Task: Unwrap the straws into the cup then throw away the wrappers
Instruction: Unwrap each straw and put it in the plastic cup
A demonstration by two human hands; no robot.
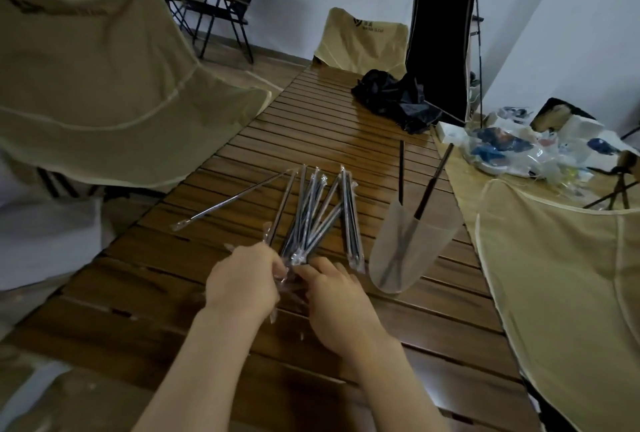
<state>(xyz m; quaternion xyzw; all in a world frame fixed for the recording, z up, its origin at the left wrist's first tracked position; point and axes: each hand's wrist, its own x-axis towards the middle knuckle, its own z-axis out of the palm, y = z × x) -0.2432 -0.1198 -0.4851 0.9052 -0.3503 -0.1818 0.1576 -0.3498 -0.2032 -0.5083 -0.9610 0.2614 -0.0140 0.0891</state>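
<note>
A loose fan of black drinking straws in clear plastic wrappers lies on the brown slatted wooden table, their near ends gathered between the person's two hands. The left hand has its fingers curled onto the near end of the bundle, pinching crinkled wrapper, and the right hand meets it from the other side with fingertips on the same wrapper ends; which single straw each holds cannot be told. One wrapped straw lies apart, angled off to the left of the fan. Just right of the pile stands a translucent frosted plastic cup, which holds two bare black straws that lean apart and stick well above its rim. Farther back on the table sits a crumpled black fabric bag. To the right, a tan fabric camp chair carries a heap of clear plastic bags and packaging. Another tan fabric chair stands at the left, a third at the table's far end, and a black folding chair by the wall.
</note>
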